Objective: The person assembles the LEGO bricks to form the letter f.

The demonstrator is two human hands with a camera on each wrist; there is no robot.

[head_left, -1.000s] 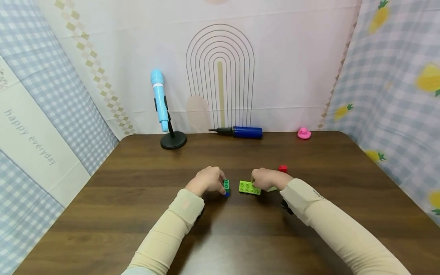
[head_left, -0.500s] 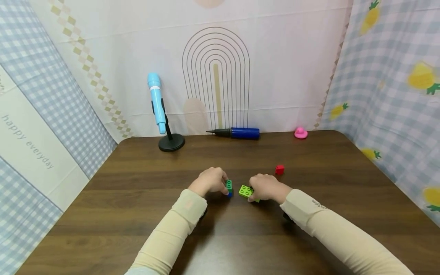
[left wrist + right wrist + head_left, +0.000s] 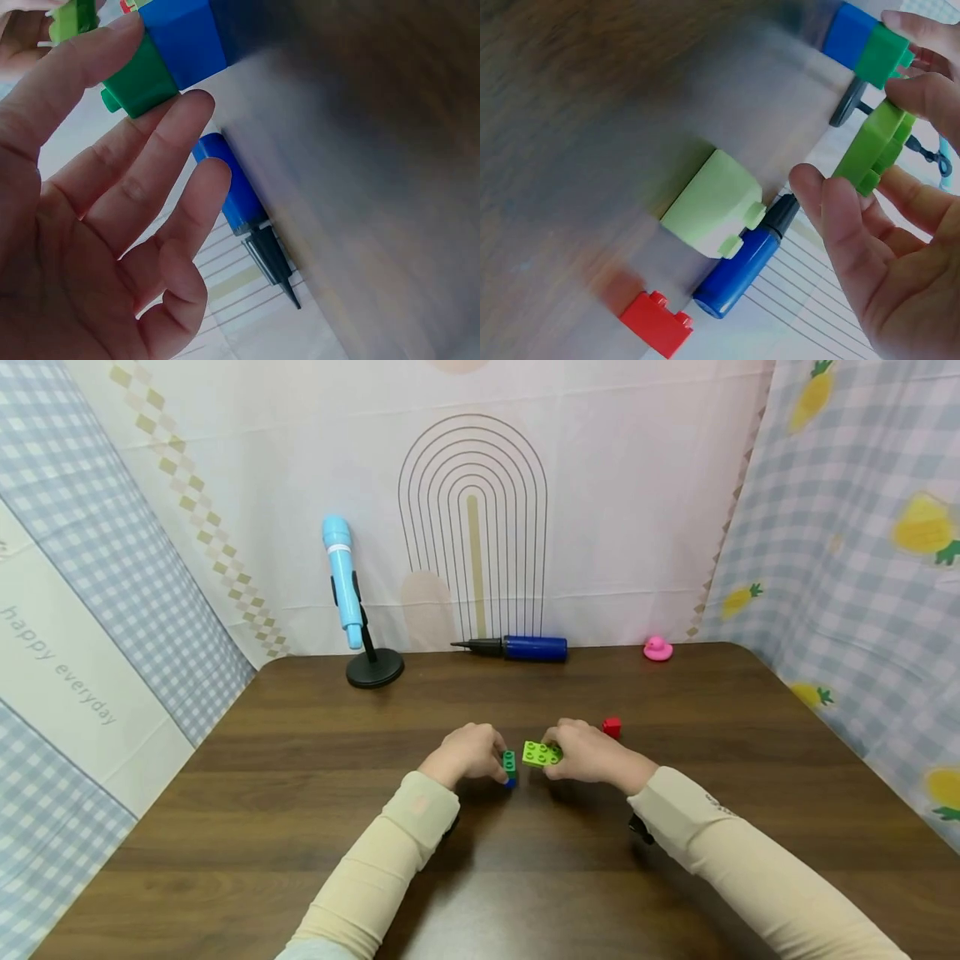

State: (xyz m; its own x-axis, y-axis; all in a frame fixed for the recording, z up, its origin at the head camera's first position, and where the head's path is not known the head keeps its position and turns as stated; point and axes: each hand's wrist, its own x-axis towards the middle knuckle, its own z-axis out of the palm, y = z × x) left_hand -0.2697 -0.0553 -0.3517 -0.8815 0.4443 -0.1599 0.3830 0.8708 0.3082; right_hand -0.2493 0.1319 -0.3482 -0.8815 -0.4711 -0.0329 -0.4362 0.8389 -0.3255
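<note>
My left hand [image 3: 474, 753] pinches a small stack, a green toy brick [image 3: 509, 762] on top of a blue brick [image 3: 184, 45]. In the left wrist view the thumb and fingertips press the green one's sides, and the blue one stands at the table. Just to the right, my right hand [image 3: 588, 753] holds a flat lime-green brick [image 3: 536, 754] between thumb and fingers, raised above the table in the right wrist view. A gap separates it from the stack. A pale green brick [image 3: 716, 206] stands below my right hand, hidden behind it in the head view.
A red brick [image 3: 612, 727] lies beyond my right hand. Along the table's back edge are a light blue microphone [image 3: 344, 581] on a black stand [image 3: 375, 668], a blue hand pump [image 3: 534, 648] and a pink rubber duck [image 3: 657, 649]. Patterned cloths hang around the table.
My right hand has taken hold of the lime-green brick, which lay on the table, and lifted it. My left hand has shifted slightly right with the green and blue stack.
</note>
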